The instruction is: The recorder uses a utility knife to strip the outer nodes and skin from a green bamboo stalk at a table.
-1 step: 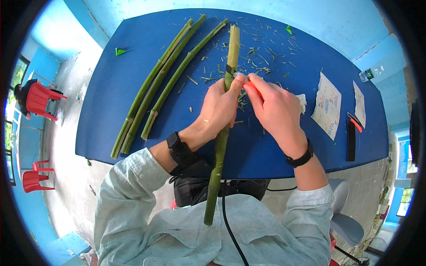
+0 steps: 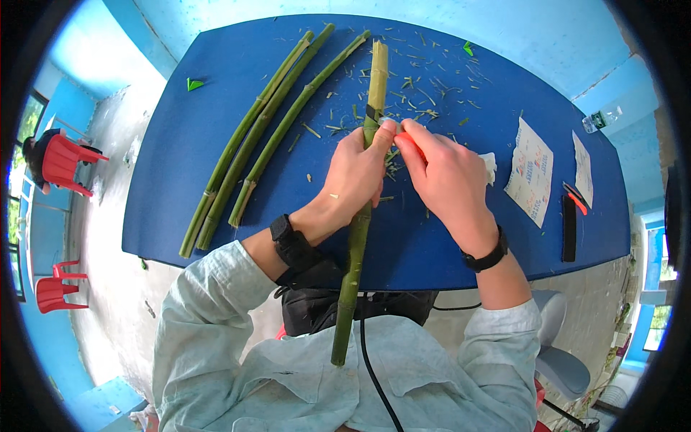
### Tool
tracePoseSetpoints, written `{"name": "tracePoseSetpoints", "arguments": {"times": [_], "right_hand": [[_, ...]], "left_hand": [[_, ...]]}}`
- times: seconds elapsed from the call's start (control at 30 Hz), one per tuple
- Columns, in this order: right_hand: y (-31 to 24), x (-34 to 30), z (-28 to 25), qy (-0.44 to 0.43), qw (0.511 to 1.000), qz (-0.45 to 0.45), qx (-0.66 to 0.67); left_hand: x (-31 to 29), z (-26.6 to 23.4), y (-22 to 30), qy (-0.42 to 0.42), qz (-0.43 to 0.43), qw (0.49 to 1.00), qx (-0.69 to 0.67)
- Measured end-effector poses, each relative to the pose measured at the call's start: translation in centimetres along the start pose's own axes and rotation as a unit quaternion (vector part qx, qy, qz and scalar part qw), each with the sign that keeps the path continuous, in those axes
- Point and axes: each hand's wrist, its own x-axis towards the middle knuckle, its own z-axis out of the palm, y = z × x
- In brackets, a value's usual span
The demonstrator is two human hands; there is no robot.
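A long green bamboo stalk (image 2: 353, 266) runs upright down the middle, its top end pared to pale yellow and its lower end against my shirt. My left hand (image 2: 354, 170) is closed round it just below a black band (image 2: 371, 112). On its right side, my right hand (image 2: 450, 176) is closed on a red-handled knife (image 2: 400, 128), mostly hidden by the fingers. The knife's pale tip meets the stalk by the band, next to my left thumb. Three more green bamboo stalks (image 2: 268, 119) lie on the table to the left.
Shavings (image 2: 432, 93) litter the far part of the blue table (image 2: 169, 165). At the right lie printed paper sheets (image 2: 530, 173), a red-and-black cutter (image 2: 576, 198), a black strip (image 2: 569, 234) and a clear plastic bottle (image 2: 603, 119). Red chairs (image 2: 66, 164) stand far left.
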Motion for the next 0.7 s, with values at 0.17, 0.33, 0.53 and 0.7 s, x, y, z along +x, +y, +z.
{"name": "tracePoseSetpoints", "arguments": {"times": [0.17, 0.33, 0.53, 0.7], "right_hand": [[-0.1, 0.1, 0.2, 0.015, 1.000, -0.004, -0.015], [-0.7, 0.2, -0.5, 0.033, 0.997, -0.019, -0.068], [0.3, 0.3, -0.1, 0.037, 0.998, 0.006, 0.049], [1.9, 0.3, -0.6, -0.061, 0.979, 0.050, 0.187]], "left_hand": [[-0.2, 0.1, 0.5, -0.004, 0.000, 0.999, -0.032], [-0.4, 0.0, 1.1, -0.006, -0.022, 0.999, -0.033], [-0.1, -0.3, 0.5, -0.033, -0.011, 0.998, -0.054], [-0.2, -0.5, 0.6, -0.049, -0.007, 0.996, -0.074]]}}
